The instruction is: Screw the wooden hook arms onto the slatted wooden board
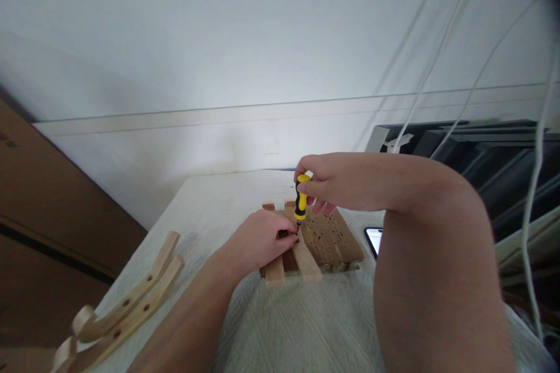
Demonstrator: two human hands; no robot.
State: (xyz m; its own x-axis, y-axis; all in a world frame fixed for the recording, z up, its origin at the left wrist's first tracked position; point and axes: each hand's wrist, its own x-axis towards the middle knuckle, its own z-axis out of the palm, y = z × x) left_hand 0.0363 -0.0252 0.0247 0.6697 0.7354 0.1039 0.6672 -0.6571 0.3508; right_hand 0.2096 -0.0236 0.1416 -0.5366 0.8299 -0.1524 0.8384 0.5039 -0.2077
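Observation:
My right hand is wrapped round the handle of a yellow and black screwdriver, which stands nearly upright with its tip down. Under the tip lies a pale wooden bar. My left hand pinches close to the screwdriver's tip, thumb and finger at the bar; what sits between them is too small to make out. A second pale wooden bar runs beside the first, partly hidden by my left hand. Both bars rest on a brown wooden board dotted with many small holes.
Two curved wooden pieces with dark holes lie at the left of the cloth-covered table. A phone lies right of the board, partly behind my right arm. White cables hang at the right, before dark metal parts.

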